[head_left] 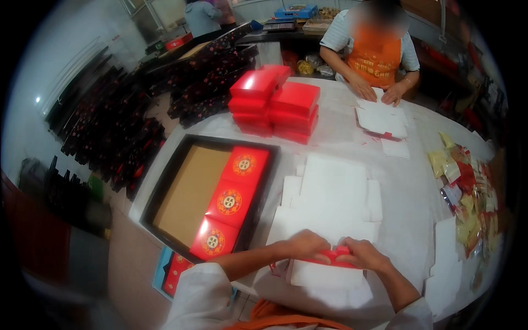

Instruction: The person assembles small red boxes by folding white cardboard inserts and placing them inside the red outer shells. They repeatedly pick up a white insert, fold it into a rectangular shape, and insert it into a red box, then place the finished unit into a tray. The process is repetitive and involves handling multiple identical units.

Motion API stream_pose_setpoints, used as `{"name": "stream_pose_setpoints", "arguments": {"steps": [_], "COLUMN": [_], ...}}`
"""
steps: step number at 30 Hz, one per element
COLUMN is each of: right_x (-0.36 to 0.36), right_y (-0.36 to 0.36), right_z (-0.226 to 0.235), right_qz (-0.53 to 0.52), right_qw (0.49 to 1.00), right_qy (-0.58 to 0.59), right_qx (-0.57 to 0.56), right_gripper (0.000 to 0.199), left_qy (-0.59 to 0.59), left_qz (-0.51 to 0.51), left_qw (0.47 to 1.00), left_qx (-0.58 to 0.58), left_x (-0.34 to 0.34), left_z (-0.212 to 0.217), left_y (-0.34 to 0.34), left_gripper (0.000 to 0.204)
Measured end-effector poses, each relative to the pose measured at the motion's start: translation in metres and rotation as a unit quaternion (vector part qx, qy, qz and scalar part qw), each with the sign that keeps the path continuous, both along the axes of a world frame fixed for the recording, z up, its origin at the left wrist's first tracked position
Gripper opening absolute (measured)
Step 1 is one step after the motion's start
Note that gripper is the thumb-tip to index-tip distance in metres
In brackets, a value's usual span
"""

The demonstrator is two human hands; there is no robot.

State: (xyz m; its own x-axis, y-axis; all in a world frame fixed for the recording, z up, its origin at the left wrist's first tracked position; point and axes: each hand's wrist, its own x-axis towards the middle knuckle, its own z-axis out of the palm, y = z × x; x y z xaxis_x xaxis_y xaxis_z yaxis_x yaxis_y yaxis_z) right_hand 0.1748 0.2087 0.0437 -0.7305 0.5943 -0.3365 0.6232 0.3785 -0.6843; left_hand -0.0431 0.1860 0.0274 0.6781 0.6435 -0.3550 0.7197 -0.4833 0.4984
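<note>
Just in front of me lies a flat cardboard box blank [324,274], white on its inner face, with a red folded edge. My left hand [307,245] is closed on the left part of that red edge, its thumb and fingers bent over it. Close beside it, my right hand [361,254] pinches the same edge from the right. The fingertips partly hide the fold. Beyond my hands, more white box blanks [333,190] are spread over one another on the table.
To the left, a black-rimmed tray [147,215] holds a column of red patterned boxes [230,202]. Red boxes [294,102] are stacked behind it. Across the table, a person in an orange apron [377,52] handles white card [382,118]. Small packets [467,192] lie at right.
</note>
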Motion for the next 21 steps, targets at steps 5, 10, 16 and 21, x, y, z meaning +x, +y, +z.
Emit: {"name": "stream_pose_setpoints", "arguments": {"steps": [5,10,16,21], "right_x": [-0.004,-0.007,0.0,0.002], "right_y": [-0.005,-0.024,-0.059,-0.101], "right_z": [-0.007,-0.009,-0.02,-0.021], "right_qz": [-0.018,-0.046,-0.007,-0.036], "right_qw": [0.998,0.991,0.902,0.849], "right_qy": [-0.04,-0.056,0.135,0.217], "right_qx": [0.033,0.11,0.411,0.48], "right_gripper": [0.04,0.034,0.016,0.017], "left_qy": [-0.114,-0.113,-0.12,-0.06], "left_qz": [-0.02,-0.016,-0.02,0.032], "left_qw": [0.954,0.939,0.877,0.867], "left_qx": [0.277,0.326,0.466,0.493], "left_x": [0.001,0.002,0.01,0.017], "left_z": [-0.024,-0.028,-0.021,-0.029], "left_y": [-0.008,-0.01,-0.052,-0.1], "left_gripper": [0.038,0.036,0.016,0.032]}}
